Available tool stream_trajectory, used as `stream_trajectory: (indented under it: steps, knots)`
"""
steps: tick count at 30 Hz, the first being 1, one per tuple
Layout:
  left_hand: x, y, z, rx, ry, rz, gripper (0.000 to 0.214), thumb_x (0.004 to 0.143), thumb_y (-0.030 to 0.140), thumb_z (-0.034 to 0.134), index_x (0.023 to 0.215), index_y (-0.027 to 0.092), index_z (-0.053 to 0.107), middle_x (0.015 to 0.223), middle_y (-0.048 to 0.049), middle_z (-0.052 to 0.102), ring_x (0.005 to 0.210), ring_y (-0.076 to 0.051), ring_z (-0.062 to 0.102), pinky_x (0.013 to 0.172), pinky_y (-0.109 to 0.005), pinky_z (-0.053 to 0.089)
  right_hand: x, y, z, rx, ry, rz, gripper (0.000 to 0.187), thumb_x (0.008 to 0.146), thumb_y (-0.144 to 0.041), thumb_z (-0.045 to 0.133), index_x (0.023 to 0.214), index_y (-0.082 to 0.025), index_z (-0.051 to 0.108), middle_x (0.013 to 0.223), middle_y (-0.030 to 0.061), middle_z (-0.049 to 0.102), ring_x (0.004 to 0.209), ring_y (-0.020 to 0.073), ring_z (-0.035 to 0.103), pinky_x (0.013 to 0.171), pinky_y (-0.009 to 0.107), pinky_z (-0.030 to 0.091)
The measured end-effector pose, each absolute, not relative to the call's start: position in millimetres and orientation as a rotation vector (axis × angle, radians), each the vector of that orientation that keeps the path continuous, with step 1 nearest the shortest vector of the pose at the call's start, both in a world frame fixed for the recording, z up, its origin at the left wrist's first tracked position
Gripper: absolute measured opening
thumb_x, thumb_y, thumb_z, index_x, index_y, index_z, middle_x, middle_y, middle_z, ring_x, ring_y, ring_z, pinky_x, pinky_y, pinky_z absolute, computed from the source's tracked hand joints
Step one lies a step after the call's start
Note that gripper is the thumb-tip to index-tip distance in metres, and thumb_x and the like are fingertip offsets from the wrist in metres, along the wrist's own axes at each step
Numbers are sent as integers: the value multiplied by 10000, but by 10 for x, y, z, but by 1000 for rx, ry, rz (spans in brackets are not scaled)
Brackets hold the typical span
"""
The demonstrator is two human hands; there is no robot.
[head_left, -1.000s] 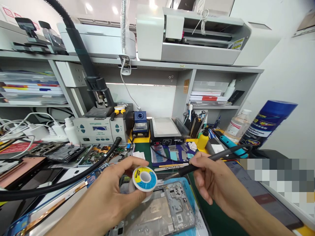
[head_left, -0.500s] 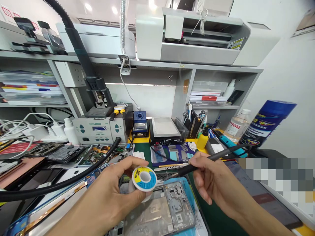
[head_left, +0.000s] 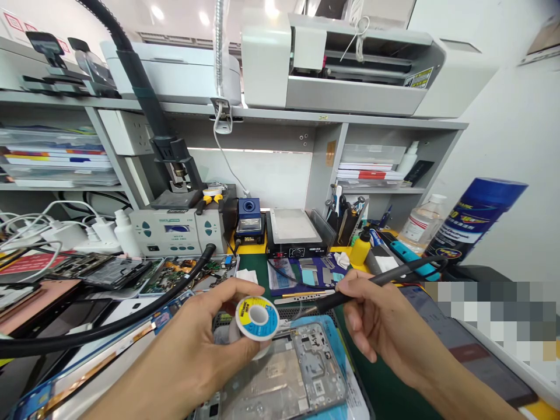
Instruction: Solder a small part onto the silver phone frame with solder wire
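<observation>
My left hand [head_left: 205,332] is closed around a small white solder spool [head_left: 257,318] with a yellow and blue label, its round face toward me. In my right hand [head_left: 380,321] is a black soldering iron [head_left: 336,300], held like a pen with its metal tip pointing left. The tip is near the right side of the spool; whether they touch I cannot tell. A faint wisp of smoke shows by the tip. Below both hands lies a grey metal phone frame [head_left: 317,367] on a blue pad [head_left: 329,328]. My left hand and the spool hide part of the frame.
A thick black hose [head_left: 131,329] crosses the left side, over phone parts and circuit boards [head_left: 175,274]. At the back stand a hot-air station [head_left: 175,233], a soldering station [head_left: 250,224] and a heating plate [head_left: 293,227]. A yellow bottle [head_left: 360,249] and a spray can [head_left: 475,219] stand right.
</observation>
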State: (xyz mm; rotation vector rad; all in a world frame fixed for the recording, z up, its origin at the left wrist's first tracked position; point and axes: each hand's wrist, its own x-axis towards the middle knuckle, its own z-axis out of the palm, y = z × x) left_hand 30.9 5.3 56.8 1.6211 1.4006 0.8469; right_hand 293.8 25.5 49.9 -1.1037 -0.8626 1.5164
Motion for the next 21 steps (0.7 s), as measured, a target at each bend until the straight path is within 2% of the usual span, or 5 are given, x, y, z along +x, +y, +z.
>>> stream_trajectory:
  steps: [6, 12, 17, 21]
  knots:
    - [317, 60, 568, 1648, 1389, 865, 391, 847, 498, 746, 1191, 312, 754, 1137, 9, 829, 1109, -302, 707, 767, -337, 489, 2918, 234, 518, -1112, -891, 1534, 413, 765, -405, 934, 623, -207, 599, 449, -33, 650, 278, 99, 546, 255, 133, 392]
    - [313, 52, 596, 1626, 1401, 823, 411, 847, 510, 744, 1206, 311, 747, 1147, -1, 828, 1127, -313, 702, 706, -322, 478, 2917, 230, 514, -1110, -879, 1519, 394, 761, -392, 934, 633, -208, 610, 449, -34, 655, 283, 98, 540, 255, 133, 392]
    - [314, 60, 573, 1639, 1396, 848, 410, 844, 493, 750, 1208, 304, 756, 1172, 3, 841, 1149, -306, 718, 787, -319, 540, 2918, 229, 513, -1121, -881, 1523, 401, 759, -391, 931, 625, -205, 602, 452, -35, 654, 281, 94, 538, 258, 133, 392]
    - [313, 74, 540, 1658, 1406, 875, 407, 835, 459, 760, 1207, 294, 759, 1196, -1, 854, 1134, -303, 746, 687, -292, 515, 2920, 222, 517, -1119, -894, 1536, 388, 784, -399, 913, 638, -206, 610, 458, -39, 651, 283, 93, 538, 263, 133, 389]
